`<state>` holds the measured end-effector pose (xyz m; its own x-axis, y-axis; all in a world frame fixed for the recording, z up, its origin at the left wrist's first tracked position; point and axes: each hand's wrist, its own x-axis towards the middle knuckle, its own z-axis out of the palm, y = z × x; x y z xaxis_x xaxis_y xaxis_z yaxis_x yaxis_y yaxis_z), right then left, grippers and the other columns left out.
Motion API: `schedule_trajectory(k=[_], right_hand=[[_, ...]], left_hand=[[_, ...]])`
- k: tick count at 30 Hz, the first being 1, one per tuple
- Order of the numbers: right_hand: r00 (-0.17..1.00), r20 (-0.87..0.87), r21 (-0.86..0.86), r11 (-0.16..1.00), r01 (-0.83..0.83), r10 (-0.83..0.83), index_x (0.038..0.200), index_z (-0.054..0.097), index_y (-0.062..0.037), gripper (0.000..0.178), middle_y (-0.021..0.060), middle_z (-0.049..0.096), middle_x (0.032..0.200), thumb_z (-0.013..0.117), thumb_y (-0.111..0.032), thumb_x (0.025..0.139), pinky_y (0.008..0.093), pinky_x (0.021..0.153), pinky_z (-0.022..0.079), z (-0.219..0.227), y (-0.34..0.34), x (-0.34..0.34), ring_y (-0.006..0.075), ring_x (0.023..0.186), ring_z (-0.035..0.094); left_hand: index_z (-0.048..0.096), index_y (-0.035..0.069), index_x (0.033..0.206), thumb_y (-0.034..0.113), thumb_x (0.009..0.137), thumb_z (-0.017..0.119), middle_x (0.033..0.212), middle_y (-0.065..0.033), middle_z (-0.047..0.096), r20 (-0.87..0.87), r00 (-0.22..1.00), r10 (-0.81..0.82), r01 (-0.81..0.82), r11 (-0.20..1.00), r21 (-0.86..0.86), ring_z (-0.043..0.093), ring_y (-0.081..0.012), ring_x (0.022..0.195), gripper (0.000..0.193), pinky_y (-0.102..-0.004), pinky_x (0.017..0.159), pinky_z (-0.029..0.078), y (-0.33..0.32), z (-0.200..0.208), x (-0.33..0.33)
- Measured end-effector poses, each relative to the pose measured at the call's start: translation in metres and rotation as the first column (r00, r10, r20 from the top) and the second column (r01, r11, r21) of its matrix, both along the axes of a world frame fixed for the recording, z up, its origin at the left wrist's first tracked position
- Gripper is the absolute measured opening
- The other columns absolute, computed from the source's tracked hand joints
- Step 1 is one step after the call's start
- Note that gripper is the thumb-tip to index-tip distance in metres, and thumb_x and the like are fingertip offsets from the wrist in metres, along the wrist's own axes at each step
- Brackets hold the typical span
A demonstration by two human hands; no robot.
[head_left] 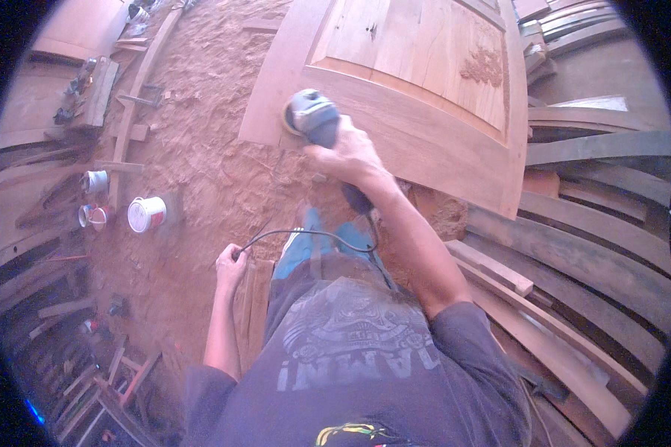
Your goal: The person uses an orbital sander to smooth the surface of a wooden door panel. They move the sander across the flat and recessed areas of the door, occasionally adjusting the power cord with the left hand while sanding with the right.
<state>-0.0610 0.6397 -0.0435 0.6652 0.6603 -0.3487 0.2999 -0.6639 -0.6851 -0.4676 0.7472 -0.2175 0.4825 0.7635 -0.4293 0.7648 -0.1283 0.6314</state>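
My right hand [353, 155] is closed round the body of a power sander [314, 117] with a grey head and a dark grip. The sander's round pad rests at the near left corner of a wooden panelled door [395, 104]; whether it presses flat I cannot tell. A patch of sawdust [482, 67] lies on the door's recessed panel. Lower and to the left, my left hand [232, 262] is closed on the black power cord [306, 232], which loops across to the sander's rear end.
Stacked planks [574, 223] line the right side, with more boards [544, 328] beside my right arm. Sawdust covers the floor [209, 97]. A white bucket [147, 214] stands at the left, near smaller tubs [95, 182] and a long wooden beam [127, 119].
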Motion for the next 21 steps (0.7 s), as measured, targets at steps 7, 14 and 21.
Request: schedule_trajectory(k=[7, 14, 21], right_hand=[[0.991, 0.124, -0.127, 0.989, 0.071, -0.055, 0.132, 0.053, 0.0088, 0.07, 0.0386, 0.075, 0.12, 0.085, -0.037, 0.09, 0.0554, 0.104, 0.058, 0.006, 0.017, -0.007, 0.0532, 0.118, 0.073], [0.962, 0.163, -0.179, 0.952, 0.248, -0.219, 0.133, 0.054, 0.006, 0.067, 0.0367, 0.076, 0.117, 0.085, -0.035, 0.09, 0.0562, 0.103, 0.058, 0.013, -0.071, 0.004, 0.0541, 0.117, 0.074], [0.901, 0.164, -0.19, 0.883, 0.428, -0.402, 0.138, 0.055, 0.0067, 0.073, 0.0389, 0.075, 0.12, 0.087, -0.035, 0.088, 0.0551, 0.104, 0.059, 0.012, -0.173, 0.031, 0.0542, 0.12, 0.073]], left_hand=[[0.07, 0.002, 0.087, 0.03, 0.102, 0.084, 0.071, 0.0008, 0.06, 0.069, 0.998, 0.015, -0.011, 0.998, -0.062, 0.053, -0.0089, 0.069, 0.035, -0.0334, 0.064, 0.045, 0.005, -0.033, -0.037], [0.07, 0.003, 0.09, 0.021, 0.103, 0.082, 0.076, 0.0052, 0.062, 0.194, 0.979, -0.058, 0.095, 0.978, -0.186, 0.052, -0.005, 0.071, 0.026, -0.0283, 0.064, 0.044, 0.028, -0.058, 0.008], [0.073, 0.002, 0.095, 0.018, 0.101, 0.084, 0.079, 0.0056, 0.063, 0.229, 0.947, -0.224, 0.264, 0.95, -0.164, 0.054, -0.0048, 0.075, 0.02, -0.0275, 0.067, 0.046, 0.031, -0.029, 0.078]])
